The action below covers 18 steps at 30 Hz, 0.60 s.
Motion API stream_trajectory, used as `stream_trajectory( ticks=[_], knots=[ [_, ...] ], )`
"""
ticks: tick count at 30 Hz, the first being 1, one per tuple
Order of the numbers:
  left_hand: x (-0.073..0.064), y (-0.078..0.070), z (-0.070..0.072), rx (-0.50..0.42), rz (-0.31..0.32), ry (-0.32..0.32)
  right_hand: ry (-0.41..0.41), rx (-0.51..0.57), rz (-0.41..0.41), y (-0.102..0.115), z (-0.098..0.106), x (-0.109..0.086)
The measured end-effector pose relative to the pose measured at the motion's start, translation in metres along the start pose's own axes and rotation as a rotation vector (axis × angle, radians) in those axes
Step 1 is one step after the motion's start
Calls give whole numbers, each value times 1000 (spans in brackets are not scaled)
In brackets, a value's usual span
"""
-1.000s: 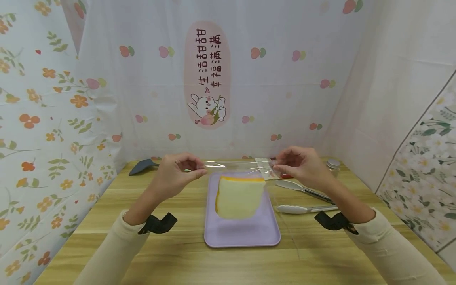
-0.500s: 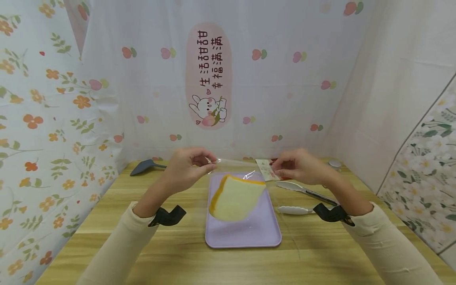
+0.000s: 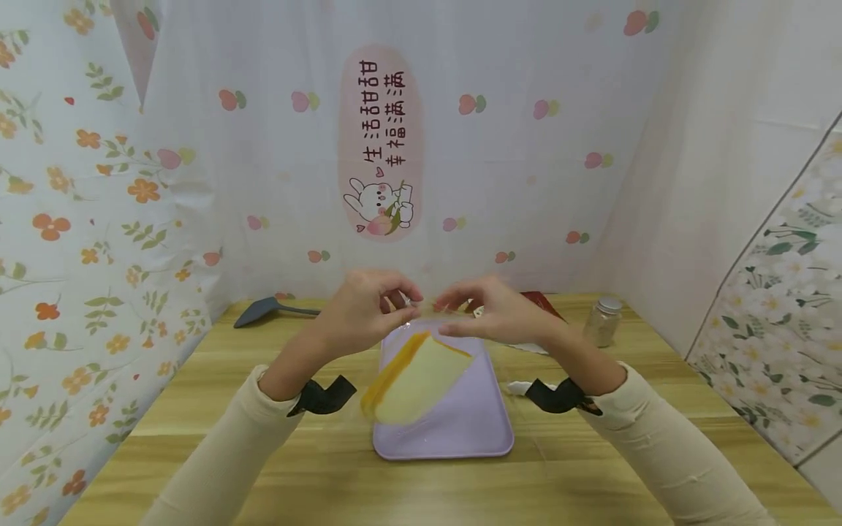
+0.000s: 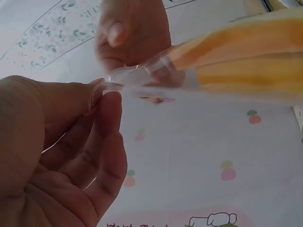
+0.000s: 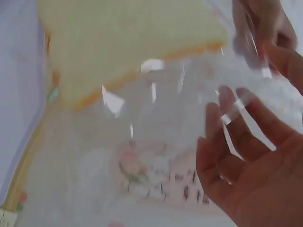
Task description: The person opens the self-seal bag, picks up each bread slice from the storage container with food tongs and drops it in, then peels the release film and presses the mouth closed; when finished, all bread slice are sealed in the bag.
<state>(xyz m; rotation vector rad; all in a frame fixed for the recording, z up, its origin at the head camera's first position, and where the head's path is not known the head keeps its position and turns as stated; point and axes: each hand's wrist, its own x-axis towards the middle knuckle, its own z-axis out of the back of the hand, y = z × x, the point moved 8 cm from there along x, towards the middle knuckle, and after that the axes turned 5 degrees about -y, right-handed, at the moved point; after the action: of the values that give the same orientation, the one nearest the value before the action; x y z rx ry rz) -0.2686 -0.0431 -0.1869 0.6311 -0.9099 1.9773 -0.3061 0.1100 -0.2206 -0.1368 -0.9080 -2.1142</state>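
Note:
Pale bread slices with orange-yellow crusts hang tilted inside a clear plastic bag, over a lilac tray. With thumb and forefinger, my left hand pinches a gathered corner of the bag's top. My right hand is close by on the right, thumb apart from the fingers. In the right wrist view, the bread shows through the film, and the right fingers overlap the bag's clear upper part.
A dark grey spatula lies at the back left of the wooden table. At the back right stands a glass jar with a metal lid. White-tipped tongs and a red packet are partly hidden by the right arm.
The hands have come closer together, the right one moving left and releasing its pinch on the bag's edge. The bagged bread has swung left and tilted more.

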Motion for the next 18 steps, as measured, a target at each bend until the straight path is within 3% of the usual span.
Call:
stream_trajectory(
  ticks=[6,9,13,15,18],
  knots=[
    [-3,-3,0,33,-45,-7,69,144,-13,10,-30,15],
    [-7,4,0,-28,20,-21,81,186,-20,9,-31,14],
    [-16,18,-2,-109,147,-55,52,163,-5,12,-28,13],
    [-20,22,-4,-128,167,-66,41,159,0,13,-27,13],
    [-23,20,-5,-146,145,-98,29,165,2,12,-25,11]
  ],
)
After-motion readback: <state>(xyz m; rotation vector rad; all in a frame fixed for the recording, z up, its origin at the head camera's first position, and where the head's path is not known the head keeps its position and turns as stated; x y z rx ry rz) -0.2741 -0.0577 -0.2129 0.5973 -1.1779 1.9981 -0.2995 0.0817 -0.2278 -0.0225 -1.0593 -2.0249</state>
